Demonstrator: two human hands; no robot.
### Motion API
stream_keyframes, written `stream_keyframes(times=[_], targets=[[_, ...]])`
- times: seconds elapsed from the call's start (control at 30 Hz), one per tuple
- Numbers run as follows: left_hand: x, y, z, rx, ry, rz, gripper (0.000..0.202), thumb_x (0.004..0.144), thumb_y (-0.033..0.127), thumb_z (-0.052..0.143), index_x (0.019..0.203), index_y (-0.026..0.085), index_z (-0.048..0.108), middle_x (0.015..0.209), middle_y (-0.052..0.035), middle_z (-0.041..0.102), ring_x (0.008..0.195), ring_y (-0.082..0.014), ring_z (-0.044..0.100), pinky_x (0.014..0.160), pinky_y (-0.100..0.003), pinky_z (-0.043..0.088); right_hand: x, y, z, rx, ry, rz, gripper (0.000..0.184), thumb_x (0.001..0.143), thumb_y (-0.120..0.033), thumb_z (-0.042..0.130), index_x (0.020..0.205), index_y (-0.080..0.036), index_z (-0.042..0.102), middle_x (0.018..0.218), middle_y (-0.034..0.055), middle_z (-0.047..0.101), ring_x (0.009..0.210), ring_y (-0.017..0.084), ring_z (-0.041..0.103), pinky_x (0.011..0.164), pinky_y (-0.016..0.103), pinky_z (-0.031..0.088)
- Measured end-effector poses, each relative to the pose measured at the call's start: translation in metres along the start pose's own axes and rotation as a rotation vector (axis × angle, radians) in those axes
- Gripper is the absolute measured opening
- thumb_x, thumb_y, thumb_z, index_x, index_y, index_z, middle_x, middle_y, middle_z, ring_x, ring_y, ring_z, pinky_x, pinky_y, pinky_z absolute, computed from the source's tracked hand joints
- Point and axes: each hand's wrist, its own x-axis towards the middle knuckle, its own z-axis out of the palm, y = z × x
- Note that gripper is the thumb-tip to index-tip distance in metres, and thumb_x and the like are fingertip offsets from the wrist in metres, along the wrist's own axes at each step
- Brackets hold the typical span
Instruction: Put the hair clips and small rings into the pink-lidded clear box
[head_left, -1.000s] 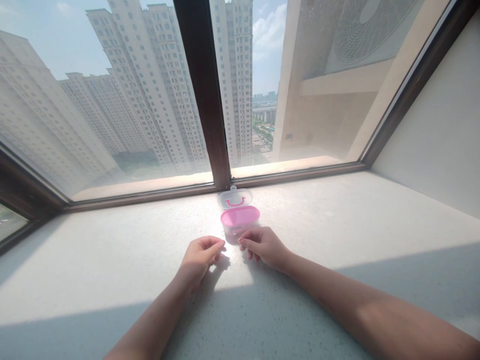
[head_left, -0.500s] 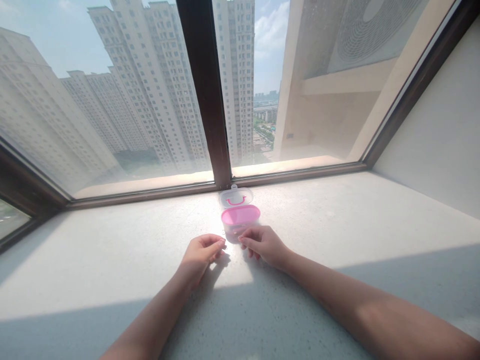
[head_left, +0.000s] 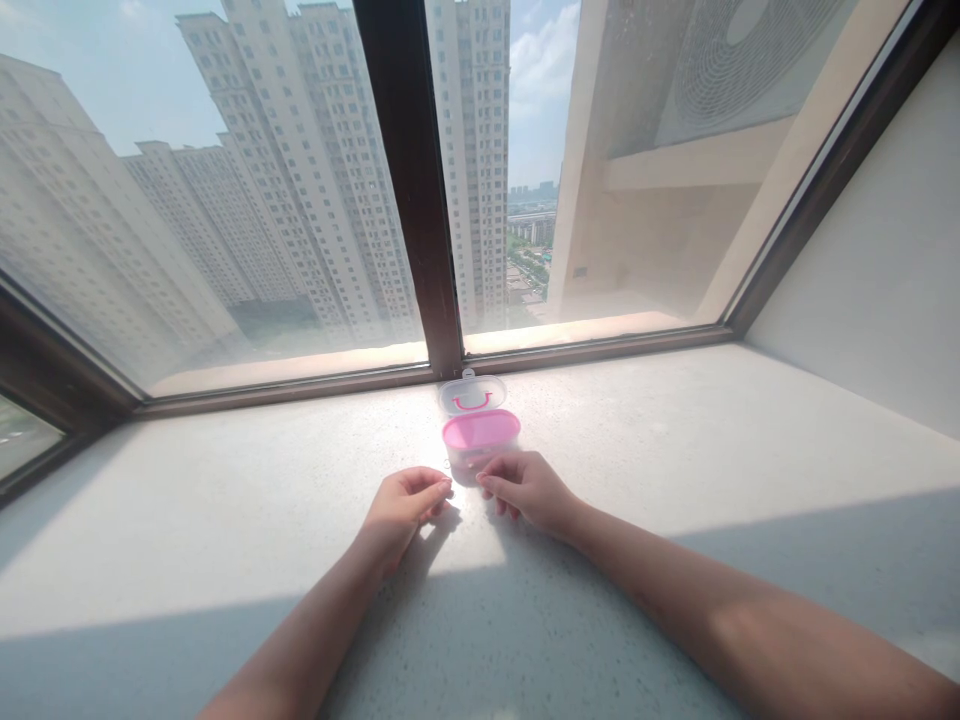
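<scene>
A small oval plastic box (head_left: 481,430) with a pink top tray stands on the windowsill in front of me. Its clear lid (head_left: 472,397), with a pink curved handle, is swung back toward the window frame. My left hand (head_left: 411,500) is just short of the box on the left, thumb and fingertips pinched together. On the other side my right hand (head_left: 529,485) is pinched the same way, close to the box's front right. A small gap separates the two hands. Whatever is between the fingertips, if anything, is too small to make out.
The pale speckled windowsill (head_left: 225,520) spreads to both sides, with a sunlit band and shadow nearer me. A dark window post (head_left: 409,190) rises behind the box. A white wall (head_left: 870,240) bounds the right. High-rise buildings show through the glass.
</scene>
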Motion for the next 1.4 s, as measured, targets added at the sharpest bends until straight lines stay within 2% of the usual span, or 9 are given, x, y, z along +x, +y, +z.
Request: stream_keyframes(times=[0.33, 1.4], targets=[[0.0001, -0.0012, -0.0005, -0.006, -0.013, 0.005, 0.026, 0.063, 0.031, 0.079, 0.073, 0.01, 0.066, 0.065, -0.0056, 0.063, 0.056, -0.0095, 0.053, 0.055, -0.022, 0.04, 0.002, 0.0081, -0.0007, 0.011, -0.004, -0.02, 0.025, 0.076, -0.037, 0.065, 0.075, -0.012, 0.062, 0.063, 0.0021, 0.062, 0.043, 0.008, 0.053, 0.034, 0.017, 0.036], [-0.0018, 0.0031, 0.0023, 0.008, -0.012, 0.016, 0.027, 0.06, 0.032, 0.08, 0.07, 0.011, 0.066, 0.063, -0.0045, 0.061, 0.053, -0.0091, 0.05, 0.053, -0.022, 0.037, 0.0006, 0.0041, 0.0, 0.004, -0.004, -0.013, 0.025, 0.076, -0.037, 0.065, 0.074, -0.012, 0.062, 0.064, 0.0021, 0.062, 0.043, 0.008, 0.053, 0.035, 0.018, 0.036]])
